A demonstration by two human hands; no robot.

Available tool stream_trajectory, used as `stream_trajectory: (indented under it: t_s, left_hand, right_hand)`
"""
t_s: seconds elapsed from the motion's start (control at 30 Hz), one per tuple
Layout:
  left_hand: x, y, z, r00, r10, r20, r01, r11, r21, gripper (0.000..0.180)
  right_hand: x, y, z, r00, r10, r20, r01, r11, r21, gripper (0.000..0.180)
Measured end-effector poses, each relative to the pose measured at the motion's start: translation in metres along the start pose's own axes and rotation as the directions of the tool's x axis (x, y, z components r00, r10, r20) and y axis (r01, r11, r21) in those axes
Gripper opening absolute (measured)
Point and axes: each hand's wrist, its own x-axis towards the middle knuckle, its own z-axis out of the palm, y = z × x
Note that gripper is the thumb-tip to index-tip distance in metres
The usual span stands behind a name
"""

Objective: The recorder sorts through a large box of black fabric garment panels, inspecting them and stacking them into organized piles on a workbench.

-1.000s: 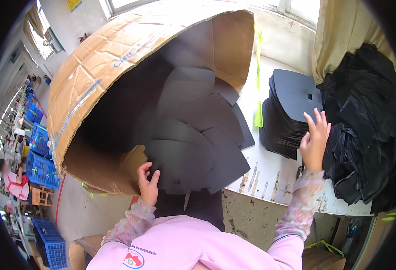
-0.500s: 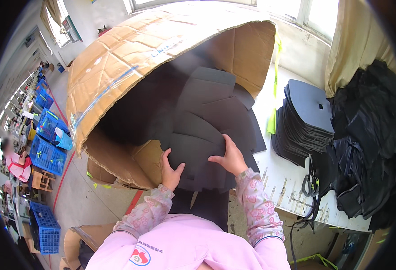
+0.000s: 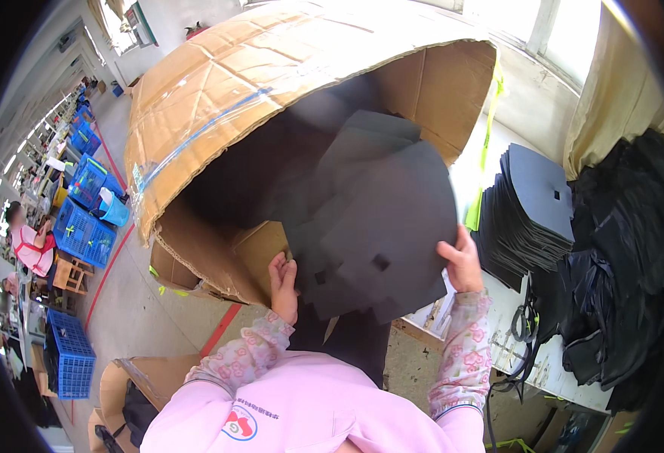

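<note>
A bundle of flat black sheets (image 3: pixel 381 226), each with a small square hole, is lifted at the mouth of a big cardboard box (image 3: pixel 256 83) lying on its side. My left hand (image 3: pixel 283 287) grips the bundle's lower left edge. My right hand (image 3: pixel 462 260) grips its right edge. More black sheets lie loose inside the box behind the bundle.
A neat stack of black sheets (image 3: pixel 532 204) sits on a worn white table (image 3: pixel 513 340) to the right, beside a heap of black fabric (image 3: pixel 626 257). Blue crates (image 3: pixel 83 234) and a seated person (image 3: pixel 26 241) are on the floor far left. A smaller open box (image 3: pixel 121 392) stands lower left.
My right hand left the stack on the table and came to the box. Both hands took hold of a bundle of sheets and raised it out toward me.
</note>
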Motion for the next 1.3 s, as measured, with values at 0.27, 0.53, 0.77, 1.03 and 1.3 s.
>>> stream_trajectory:
  t_s: [0.27, 0.53, 0.77, 1.03, 1.3]
  left_hand:
    - [0.015, -0.022, -0.014, 0.999, -0.007, 0.045, 0.000, 0.989, 0.146, 0.046]
    - [-0.002, -0.015, -0.020, 1.000, 0.013, -0.001, -0.013, 1.000, 0.026, 0.035]
    - [-0.046, 0.026, -0.003, 0.835, -0.050, 0.548, 0.132, 0.985, -0.111, 0.056]
    - [-0.026, 0.038, 0.053, 0.833, 0.124, 0.539, 0.061, 0.948, -0.312, 0.055]
    - [-0.035, 0.015, 0.108, 0.796, -0.063, 0.601, 0.254, 0.938, -0.238, 0.064]
  right_hand:
    - [-0.024, -0.011, -0.041, 0.991, -0.091, -0.101, 0.105, 0.984, 0.142, 0.050]
    - [-0.027, -0.018, -0.017, 0.996, -0.077, -0.047, 0.078, 0.996, 0.039, 0.051]
    - [-0.023, -0.007, 0.015, 0.992, -0.118, -0.040, 0.119, 0.993, 0.024, 0.053]
    - [-0.050, -0.028, 0.039, 0.976, 0.041, 0.212, 0.084, 0.833, -0.547, 0.074]
    - [-0.071, -0.067, 0.022, 0.951, -0.308, -0.019, 0.245, 0.793, -0.558, 0.052]
